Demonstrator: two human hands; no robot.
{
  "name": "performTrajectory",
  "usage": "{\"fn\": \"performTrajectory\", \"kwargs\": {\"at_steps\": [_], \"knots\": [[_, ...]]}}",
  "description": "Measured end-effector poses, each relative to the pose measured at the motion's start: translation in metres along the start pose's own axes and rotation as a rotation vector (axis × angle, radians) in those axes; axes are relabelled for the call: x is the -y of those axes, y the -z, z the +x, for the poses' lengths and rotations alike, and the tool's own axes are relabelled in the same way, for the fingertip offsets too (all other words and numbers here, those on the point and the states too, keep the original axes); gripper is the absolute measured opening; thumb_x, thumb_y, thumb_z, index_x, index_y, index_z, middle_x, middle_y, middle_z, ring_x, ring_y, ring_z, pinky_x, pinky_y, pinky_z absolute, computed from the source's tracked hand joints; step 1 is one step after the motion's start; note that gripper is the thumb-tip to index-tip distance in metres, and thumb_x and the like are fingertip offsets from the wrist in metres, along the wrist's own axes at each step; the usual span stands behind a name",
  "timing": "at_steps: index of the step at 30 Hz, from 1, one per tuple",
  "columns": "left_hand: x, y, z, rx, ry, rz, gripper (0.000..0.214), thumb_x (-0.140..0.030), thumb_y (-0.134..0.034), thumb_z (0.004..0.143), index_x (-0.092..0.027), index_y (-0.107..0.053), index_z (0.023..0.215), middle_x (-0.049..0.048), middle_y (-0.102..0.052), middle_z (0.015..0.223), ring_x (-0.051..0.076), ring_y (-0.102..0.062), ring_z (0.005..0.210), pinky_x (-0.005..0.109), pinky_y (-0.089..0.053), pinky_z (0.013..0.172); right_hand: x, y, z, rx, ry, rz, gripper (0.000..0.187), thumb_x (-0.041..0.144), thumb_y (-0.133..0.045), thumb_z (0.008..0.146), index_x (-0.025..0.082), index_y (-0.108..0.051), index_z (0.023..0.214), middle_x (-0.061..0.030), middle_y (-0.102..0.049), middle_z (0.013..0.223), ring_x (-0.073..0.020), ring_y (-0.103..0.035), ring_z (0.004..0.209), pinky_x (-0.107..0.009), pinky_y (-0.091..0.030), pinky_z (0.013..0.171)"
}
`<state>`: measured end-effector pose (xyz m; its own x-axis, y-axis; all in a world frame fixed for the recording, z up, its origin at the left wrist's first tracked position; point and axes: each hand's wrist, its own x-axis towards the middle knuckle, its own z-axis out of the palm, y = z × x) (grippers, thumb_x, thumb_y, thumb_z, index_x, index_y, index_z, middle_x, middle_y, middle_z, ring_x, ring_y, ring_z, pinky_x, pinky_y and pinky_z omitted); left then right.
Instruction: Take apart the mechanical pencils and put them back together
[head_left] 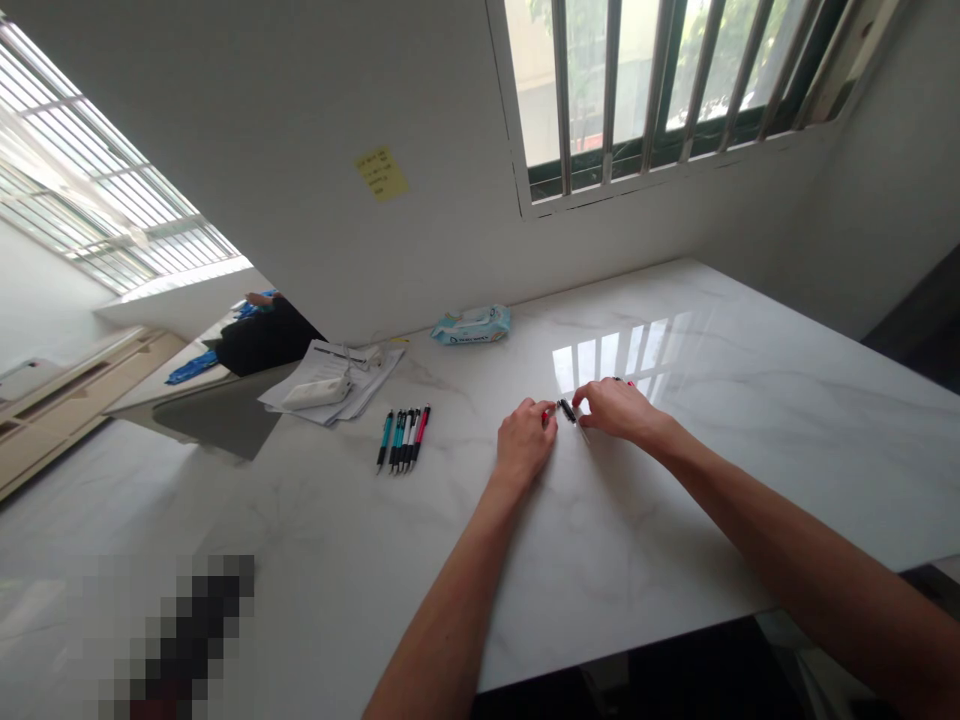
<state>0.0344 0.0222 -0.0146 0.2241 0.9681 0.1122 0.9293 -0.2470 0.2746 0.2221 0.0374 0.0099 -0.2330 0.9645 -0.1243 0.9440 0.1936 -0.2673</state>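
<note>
- Hands, two and bare: left hand (525, 442) and right hand (613, 410), forearms reaching in from the lower edge; apart at the wrists, fingers curled toward each other around one small spot, though the view does not settle whether either is clamped on anything
- Tabletop (750, 470), white with grey marble veining, glossy, carrying the items below
- Barred window (660, 90), in the wall beyond the tabletop, its bright panes mirrored on the polished surface
- Slatted skylight (97, 170), upper left, well away from the hands
- Black fabric bundle (264, 340), past the tabletop's left side, with a blue item (193, 367) near it
- Sheets of paper (334, 380), loosely stacked at the far left; a white plastic box (316, 392) sits on them, probably weighing them down
- Ballpoint pens (403, 440), teal, black, white and red, laid side by side with narrow ends toward the person, seemingly grouped within easy reach
- Packet of wet wipes (472, 325), near the wall, out of the working area
- Yellow sticky note (382, 174), on the wall, its writing too small to read
- Black pen piece (568, 410), between the hands, with a thin pale piece (582, 432) just beside it and a red bit (545, 416) at the left fingertips, apparently kept central for close finger work
</note>
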Motion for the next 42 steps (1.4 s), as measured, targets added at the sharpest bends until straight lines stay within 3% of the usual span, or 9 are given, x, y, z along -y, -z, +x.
{"fn": "performTrajectory", "kwargs": {"at_steps": [8, 15, 25, 28, 31, 35, 38, 42], "knots": [[0.0, -0.002, 0.001, -0.012, -0.03, -0.04, 0.031, -0.034, -0.055, 0.1, -0.033, -0.074, 0.125, 0.0054, -0.071, 0.109, 0.021, -0.068, 0.09, 0.03, -0.049, 0.083, 0.002, 0.0, -0.003, 0.003, 0.006, -0.001, 0.031, 0.028, -0.075, 0.088, 0.025, -0.077, 0.118, -0.0109, -0.079, 0.099, -0.0291, -0.074, 0.094, -0.031, -0.048, 0.075], [-0.001, -0.001, -0.002, -0.026, 0.0, -0.054, 0.023, -0.036, -0.058, 0.099, -0.028, -0.079, 0.104, 0.0055, -0.072, 0.099, 0.02, -0.067, 0.086, 0.031, -0.048, 0.081, 0.001, 0.0, -0.002, 0.007, 0.002, 0.006, 0.033, 0.027, -0.075, 0.087, 0.026, -0.077, 0.12, -0.0111, -0.079, 0.098, -0.0298, -0.074, 0.095, -0.032, -0.049, 0.077], [-0.007, 0.0, -0.003, -0.006, -0.053, -0.152, 0.028, -0.031, -0.057, 0.098, -0.029, -0.078, 0.117, 0.0052, -0.071, 0.103, 0.02, -0.068, 0.09, 0.031, -0.05, 0.085, 0.002, -0.002, -0.002, -0.006, 0.015, -0.004, 0.033, 0.025, -0.074, 0.087, 0.025, -0.078, 0.12, -0.0111, -0.079, 0.093, -0.0297, -0.074, 0.096, -0.03, -0.048, 0.073], [-0.004, 0.003, -0.001, -0.06, -0.084, -0.289, 0.035, -0.031, -0.057, 0.099, -0.025, -0.07, 0.131, 0.006, -0.07, 0.106, 0.02, -0.067, 0.094, 0.031, -0.05, 0.092, 0.001, -0.002, -0.001, -0.043, 0.009, -0.006, 0.032, 0.026, -0.073, 0.089, 0.025, -0.077, 0.12, -0.0107, -0.079, 0.095, -0.0289, -0.074, 0.095, -0.03, -0.047, 0.073], [-0.001, 0.008, 0.002, -0.174, -0.116, -0.517, 0.039, -0.032, -0.045, 0.105, -0.021, -0.065, 0.136, 0.0085, -0.068, 0.115, 0.018, -0.065, 0.098, 0.031, -0.05, 0.096, 0.003, 0.003, -0.002, -0.159, 0.035, 0.074, 0.027, 0.029, -0.065, 0.096, 0.025, -0.074, 0.121, -0.0086, -0.078, 0.096, -0.0256, -0.072, 0.091, -0.03, -0.046, 0.072], [0.002, 0.014, 0.004, -0.275, -0.099, -0.823, 0.045, -0.044, -0.037, 0.108, -0.02, -0.064, 0.136, 0.0113, -0.066, 0.125, 0.018, -0.064, 0.097, 0.03, -0.054, 0.088, 0.014, 0.009, -0.006, -0.27, 0.268, 0.408, 0.024, 0.043, -0.056, 0.103, 0.024, -0.071, 0.108, -0.0037, -0.075, 0.092, -0.0176, -0.068, 0.081, -0.027, -0.047, 0.072], [0.004, 0.014, 0.005, -0.306, -0.054, -1.002, 0.052, -0.051, -0.034, 0.108, -0.02, -0.064, 0.137, 0.0107, -0.067, 0.12, 0.018, -0.064, 0.095, 0.03, -0.054, 0.085, 0.024, 0.003, -0.009, -0.284, 0.417, 0.597, 0.02, 0.041, -0.068, 0.096, 0.022, -0.066, 0.101, -0.0033, -0.074, 0.096, -0.0157, -0.067, 0.081, -0.026, -0.049, 0.071], [0.009, 0.008, 0.009, -0.267, 0.036, -1.148, 0.054, -0.056, -0.035, 0.107, -0.021, -0.067, 0.133, 0.0086, -0.066, 0.113, 0.014, -0.064, 0.085, 0.026, -0.053, 0.076, 0.032, -0.006, -0.01, -0.341, 0.45, 0.649, 0.011, 0.031, -0.065, 0.096, 0.021, -0.062, 0.094, -0.0014, -0.071, 0.087, -0.0139, -0.063, 0.073, -0.026, -0.047, 0.067]]}}
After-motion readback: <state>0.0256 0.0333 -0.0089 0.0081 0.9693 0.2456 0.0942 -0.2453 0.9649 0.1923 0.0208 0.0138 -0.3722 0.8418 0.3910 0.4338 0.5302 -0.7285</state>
